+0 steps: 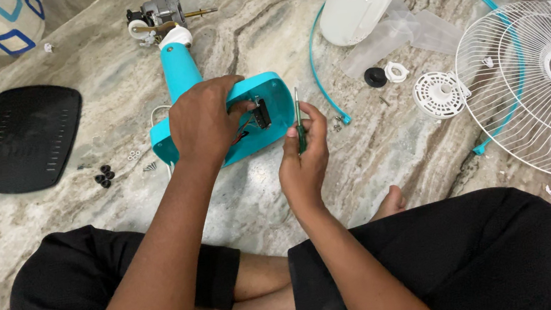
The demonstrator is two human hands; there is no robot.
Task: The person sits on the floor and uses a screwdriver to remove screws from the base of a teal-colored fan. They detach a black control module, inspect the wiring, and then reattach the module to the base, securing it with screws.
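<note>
Left fingers [232, 111] inside teal base [274, 88]; right fingers [300, 131] around screwdriver [298, 114].

Bare marble floor [388, 162] is lying open to you between the teal fan base [271, 117] and the white wire grille [533, 88]. Small screws [338, 125] and a thin teal ring [319, 72] are crowding that gap's upper end; black rubber feet [104, 176] are dotting the left side.

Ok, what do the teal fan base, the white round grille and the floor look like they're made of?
Teal fan base, under the left hand: probably moulded plastic, with a smooth, even, slightly glossy colour. White round grille: likely coated metal wire, thin uniform spokes. Floor: seems to be polished stone, with grey-brown veining and a soft sheen.
</note>
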